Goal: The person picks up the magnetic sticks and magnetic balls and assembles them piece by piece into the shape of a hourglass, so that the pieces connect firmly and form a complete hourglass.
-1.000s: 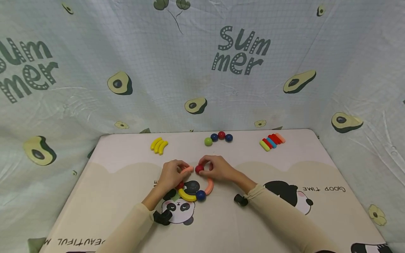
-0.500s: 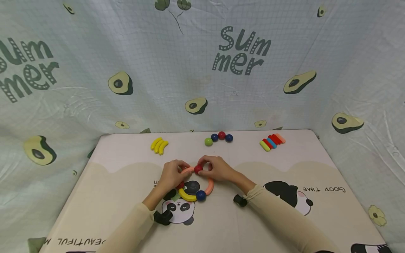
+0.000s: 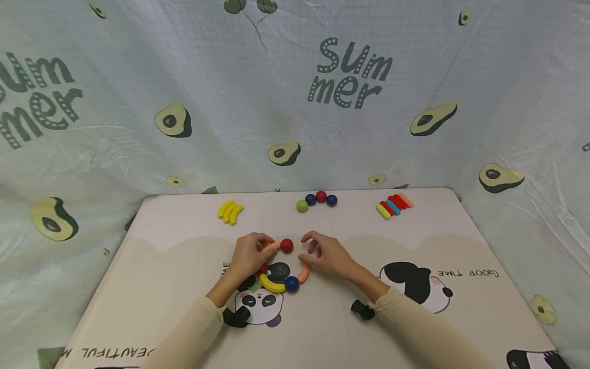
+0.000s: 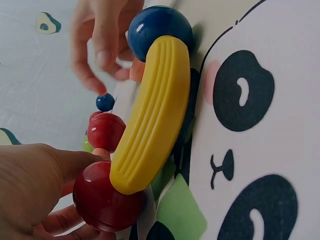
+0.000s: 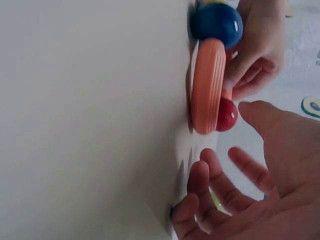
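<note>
My left hand pinches a salmon-orange curved rod between thumb and fingers. At that rod's right end is a red ball. My right hand holds nothing; its thumb and fingers are spread just right of this ball. Below, an unfinished-looking ring continues with a second red ball near the left hand, a ribbed yellow curved rod, a blue ball and another orange curved rod. In the right wrist view, a gap separates the right fingertips from this orange rod.
Three yellow curved rods lie at the back left of the table. Several balls, including a green ball, sit at the back middle. Several straight coloured rods lie at the back right. A printed cloth hangs behind.
My right hand brought the red ball leftward to the end of the orange rod, then let go and moved back right with its fingers spread. The left hand has kept its grip.
</note>
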`<state>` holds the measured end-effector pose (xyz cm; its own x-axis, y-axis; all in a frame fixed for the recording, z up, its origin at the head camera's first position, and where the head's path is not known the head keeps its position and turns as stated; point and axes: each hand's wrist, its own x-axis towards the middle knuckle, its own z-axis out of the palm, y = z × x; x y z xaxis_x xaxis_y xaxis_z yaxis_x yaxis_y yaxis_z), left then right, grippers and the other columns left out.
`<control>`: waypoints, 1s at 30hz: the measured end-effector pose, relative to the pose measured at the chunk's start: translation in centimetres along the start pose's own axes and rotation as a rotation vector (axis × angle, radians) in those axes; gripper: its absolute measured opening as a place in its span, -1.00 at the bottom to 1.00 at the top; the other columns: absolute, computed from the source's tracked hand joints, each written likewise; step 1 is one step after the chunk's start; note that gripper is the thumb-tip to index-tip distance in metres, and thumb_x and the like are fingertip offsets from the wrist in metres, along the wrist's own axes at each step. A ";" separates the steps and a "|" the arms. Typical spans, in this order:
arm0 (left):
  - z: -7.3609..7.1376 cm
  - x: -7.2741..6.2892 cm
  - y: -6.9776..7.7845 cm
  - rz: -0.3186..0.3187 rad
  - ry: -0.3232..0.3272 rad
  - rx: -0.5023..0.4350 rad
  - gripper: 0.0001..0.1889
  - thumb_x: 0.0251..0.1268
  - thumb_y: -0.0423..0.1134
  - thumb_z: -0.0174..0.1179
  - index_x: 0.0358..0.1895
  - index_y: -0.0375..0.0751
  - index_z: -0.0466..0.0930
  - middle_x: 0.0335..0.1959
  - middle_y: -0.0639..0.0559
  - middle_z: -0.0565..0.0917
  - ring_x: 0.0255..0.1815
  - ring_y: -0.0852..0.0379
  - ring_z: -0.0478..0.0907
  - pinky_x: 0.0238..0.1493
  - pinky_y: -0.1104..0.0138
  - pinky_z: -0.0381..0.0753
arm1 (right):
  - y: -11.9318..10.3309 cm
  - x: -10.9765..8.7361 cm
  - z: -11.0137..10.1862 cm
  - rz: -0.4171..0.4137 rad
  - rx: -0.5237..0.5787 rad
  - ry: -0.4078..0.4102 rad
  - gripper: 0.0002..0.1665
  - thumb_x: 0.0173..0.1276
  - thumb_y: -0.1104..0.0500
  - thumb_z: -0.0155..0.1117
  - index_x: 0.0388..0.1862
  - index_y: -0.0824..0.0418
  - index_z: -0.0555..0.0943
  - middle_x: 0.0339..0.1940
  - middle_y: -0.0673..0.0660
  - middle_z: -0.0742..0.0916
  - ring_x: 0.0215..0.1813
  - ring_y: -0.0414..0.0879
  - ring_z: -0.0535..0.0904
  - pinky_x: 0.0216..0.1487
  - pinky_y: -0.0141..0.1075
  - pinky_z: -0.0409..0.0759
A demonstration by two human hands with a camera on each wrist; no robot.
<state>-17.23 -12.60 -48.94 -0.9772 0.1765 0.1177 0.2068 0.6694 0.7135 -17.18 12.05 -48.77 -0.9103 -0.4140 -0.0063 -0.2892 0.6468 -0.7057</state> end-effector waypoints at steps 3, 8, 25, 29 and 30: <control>-0.1 0.1 0.0 -0.008 0.003 -0.005 -0.80 0.20 -0.29 0.50 -0.14 -0.26 0.78 -0.37 -0.02 0.66 -0.42 0.11 0.49 -0.45 0.42 0.51 | -0.2 -0.7 0.2 0.055 -0.025 0.018 -0.57 0.38 -0.04 0.45 0.13 0.07 0.59 -0.40 -0.09 0.62 -0.42 -0.19 0.48 -0.38 -0.33 0.43; -0.1 0.2 -0.2 -0.006 0.010 -0.005 -0.78 0.19 -0.30 0.51 -0.13 -0.27 0.78 -0.36 -0.03 0.66 -0.42 0.11 0.48 -0.45 0.42 0.50 | -0.5 -1.2 0.8 0.107 -0.036 0.031 -0.60 0.38 -0.09 0.40 0.07 0.05 0.58 -0.50 -0.12 0.60 -0.44 -0.18 0.49 -0.42 -0.28 0.42; 0.0 0.1 -0.2 -0.007 0.008 -0.015 -0.79 0.20 -0.28 0.51 -0.13 -0.26 0.78 -0.37 -0.01 0.65 -0.42 0.11 0.48 -0.46 0.42 0.50 | -1.5 -1.0 1.7 0.126 0.015 0.133 -0.66 0.28 0.11 0.50 -0.03 0.23 0.70 -0.48 -0.09 0.68 -0.42 -0.19 0.53 -0.35 -0.27 0.50; 0.2 0.0 -0.3 -0.006 0.008 -0.018 -0.79 0.21 -0.27 0.51 -0.14 -0.25 0.78 -0.38 -0.01 0.65 -0.44 0.12 0.47 -0.47 0.42 0.49 | -1.2 -0.9 1.9 0.094 0.080 0.137 -0.76 0.30 0.14 0.49 -0.12 0.23 0.75 -0.47 -0.09 0.69 -0.42 -0.21 0.54 -0.36 -0.34 0.53; 0.2 0.0 -0.3 -0.006 0.009 -0.018 -0.79 0.21 -0.26 0.51 -0.14 -0.25 0.78 -0.38 0.00 0.65 -0.44 0.12 0.47 -0.48 0.43 0.48 | -1.2 -0.9 2.0 0.086 0.092 0.136 -0.78 0.31 0.14 0.49 -0.14 0.22 0.75 -0.47 -0.09 0.69 -0.42 -0.20 0.54 -0.37 -0.34 0.53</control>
<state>-17.26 -12.68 -49.33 -0.9789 0.1660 0.1192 0.2000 0.6574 0.7265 -15.42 10.40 -49.33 -0.9638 -0.2657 0.0221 -0.1864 0.6124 -0.7683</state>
